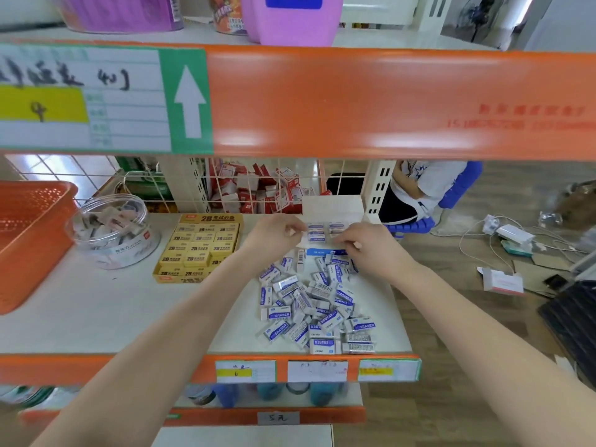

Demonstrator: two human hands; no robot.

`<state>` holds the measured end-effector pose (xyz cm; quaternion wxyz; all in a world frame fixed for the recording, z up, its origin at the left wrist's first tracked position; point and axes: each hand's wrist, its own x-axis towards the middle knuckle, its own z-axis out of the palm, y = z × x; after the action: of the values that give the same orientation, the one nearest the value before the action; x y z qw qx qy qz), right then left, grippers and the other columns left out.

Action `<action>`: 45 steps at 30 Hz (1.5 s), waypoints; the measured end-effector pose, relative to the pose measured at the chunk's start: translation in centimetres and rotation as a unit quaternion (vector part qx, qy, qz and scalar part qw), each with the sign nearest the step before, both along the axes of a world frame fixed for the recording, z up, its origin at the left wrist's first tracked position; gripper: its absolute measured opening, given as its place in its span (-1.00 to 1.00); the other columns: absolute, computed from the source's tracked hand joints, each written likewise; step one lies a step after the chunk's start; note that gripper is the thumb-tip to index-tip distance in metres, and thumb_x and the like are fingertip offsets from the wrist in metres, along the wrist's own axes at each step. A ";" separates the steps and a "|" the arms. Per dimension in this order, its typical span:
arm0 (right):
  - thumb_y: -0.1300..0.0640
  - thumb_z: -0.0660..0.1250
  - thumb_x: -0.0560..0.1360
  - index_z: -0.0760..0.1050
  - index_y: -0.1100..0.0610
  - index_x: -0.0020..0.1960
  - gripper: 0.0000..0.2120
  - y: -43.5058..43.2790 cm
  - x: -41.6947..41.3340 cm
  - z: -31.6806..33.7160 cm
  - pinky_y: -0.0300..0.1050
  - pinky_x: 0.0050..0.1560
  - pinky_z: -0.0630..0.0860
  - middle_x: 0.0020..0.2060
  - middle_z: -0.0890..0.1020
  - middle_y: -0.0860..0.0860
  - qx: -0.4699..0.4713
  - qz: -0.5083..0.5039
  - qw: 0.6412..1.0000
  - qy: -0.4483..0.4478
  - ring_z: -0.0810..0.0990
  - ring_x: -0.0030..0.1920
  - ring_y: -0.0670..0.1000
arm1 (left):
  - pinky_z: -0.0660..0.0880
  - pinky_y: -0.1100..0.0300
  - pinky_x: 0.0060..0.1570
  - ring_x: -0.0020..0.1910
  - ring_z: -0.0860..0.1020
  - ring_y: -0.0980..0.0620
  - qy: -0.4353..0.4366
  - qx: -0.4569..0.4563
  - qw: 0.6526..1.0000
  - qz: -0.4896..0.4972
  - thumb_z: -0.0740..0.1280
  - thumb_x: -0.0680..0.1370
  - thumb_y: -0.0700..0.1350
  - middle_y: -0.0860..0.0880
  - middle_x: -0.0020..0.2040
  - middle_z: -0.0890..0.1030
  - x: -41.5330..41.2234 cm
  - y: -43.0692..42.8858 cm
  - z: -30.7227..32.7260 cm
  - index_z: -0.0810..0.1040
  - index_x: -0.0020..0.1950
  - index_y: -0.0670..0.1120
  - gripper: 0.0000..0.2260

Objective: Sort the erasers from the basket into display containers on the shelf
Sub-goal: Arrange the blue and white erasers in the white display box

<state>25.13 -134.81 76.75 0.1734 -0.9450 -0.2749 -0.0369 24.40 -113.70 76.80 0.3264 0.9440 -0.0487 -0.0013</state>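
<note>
- Fingers (295, 229) of my left hand (277, 233) and right hand (374, 250) curl over erasers (317, 235) in the white box (332, 206); whether they pinch one, I cannot tell.
- Only a few sit boxed.
- Most lie in a loose pile (316, 298) on the shelf (113, 304), nearer me.

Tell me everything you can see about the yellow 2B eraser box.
The yellow box is an open, cardboard-looking display tray lying flat on the white shelf. Its lid flap, printed 2B, is folded open at the back. Rows of yellow 2B erasers nearly fill it. A clear round tub sits left of it; the left forearm hides its near right corner.
</note>
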 end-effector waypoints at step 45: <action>0.24 0.29 0.52 0.60 0.18 0.13 -0.78 0.5 -3.2 -4.1 -0.20 0.16 0.38 0.05 0.61 0.07 0.092 -0.069 0.993 -0.020 0.53 0.10 0.06 | 0.53 0.13 -0.05 -0.03 0.52 0.05 -0.015 0.141 0.989 0.042 0.33 0.50 -0.01 0.01 0.09 0.57 -4.3 0.4 -1.6 0.58 0.15 -0.02 -0.75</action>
<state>21.93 -134.29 72.64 0.2512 -0.9407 -0.2083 -0.0927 20.07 -113.35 75.19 0.1893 0.9816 -0.0130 0.0197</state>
